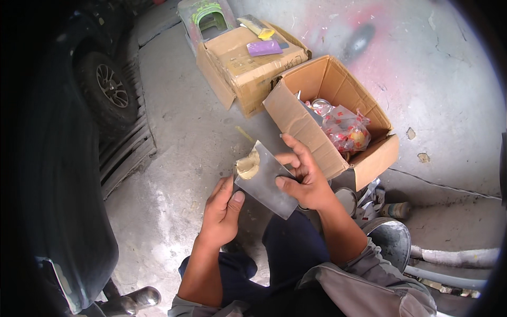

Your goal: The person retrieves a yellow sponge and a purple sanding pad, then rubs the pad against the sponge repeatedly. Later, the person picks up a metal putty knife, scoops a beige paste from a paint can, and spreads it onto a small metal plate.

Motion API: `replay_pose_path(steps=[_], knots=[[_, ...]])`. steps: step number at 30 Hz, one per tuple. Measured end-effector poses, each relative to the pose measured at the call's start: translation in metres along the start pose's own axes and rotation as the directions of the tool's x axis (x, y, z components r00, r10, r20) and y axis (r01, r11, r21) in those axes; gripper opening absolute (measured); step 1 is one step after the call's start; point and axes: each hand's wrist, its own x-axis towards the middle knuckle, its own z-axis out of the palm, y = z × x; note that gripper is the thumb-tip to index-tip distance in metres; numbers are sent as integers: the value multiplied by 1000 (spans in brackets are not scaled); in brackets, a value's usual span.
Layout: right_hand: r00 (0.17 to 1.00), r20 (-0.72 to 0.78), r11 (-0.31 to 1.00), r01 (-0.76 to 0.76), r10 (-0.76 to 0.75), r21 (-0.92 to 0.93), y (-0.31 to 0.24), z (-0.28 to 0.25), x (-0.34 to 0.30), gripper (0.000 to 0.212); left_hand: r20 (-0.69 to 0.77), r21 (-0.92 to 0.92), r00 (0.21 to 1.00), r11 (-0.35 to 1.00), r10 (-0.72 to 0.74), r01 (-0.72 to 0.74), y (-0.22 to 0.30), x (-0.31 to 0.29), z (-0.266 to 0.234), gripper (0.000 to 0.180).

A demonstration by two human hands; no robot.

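In front of my knees is a flat, greyish, see-through plastic plate (272,185), tilted, with a lump of beige putty (248,165) spread at its upper left corner. My right hand (306,182) grips the plate's right side, thumb pressed on the upper face and the index finger stretched out beyond the edge. At the left edge, just below the putty, my left hand (221,214) is closed, thumb against bent fingers, with the fingertips touching the plate. Part of those fingers is hidden from view.
Ahead stands a cardboard box (248,68) with a purple flat piece (264,48) and a yellow-ended tool (259,27) on top. An open carton (303,124) holds plastic bags. A stool (203,13) is behind; a car wheel (108,87) is left, a bucket (393,240) right.
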Motion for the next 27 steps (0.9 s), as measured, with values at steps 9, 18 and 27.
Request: replay_pose_path(steps=[9, 18, 27], knots=[[984, 68, 983, 161, -167, 85, -19, -14, 15, 81, 111, 230, 986, 969, -122, 94, -7, 4, -13, 35], [820, 501, 767, 503, -277, -399, -50, 15, 4, 86, 224, -561, 964, 790, -141, 246, -15, -2, -49, 33], [965, 263, 860, 138, -4, -492, -13, -18, 10, 83, 87, -573, 989, 806, -123, 151, -7, 3, -38, 32]])
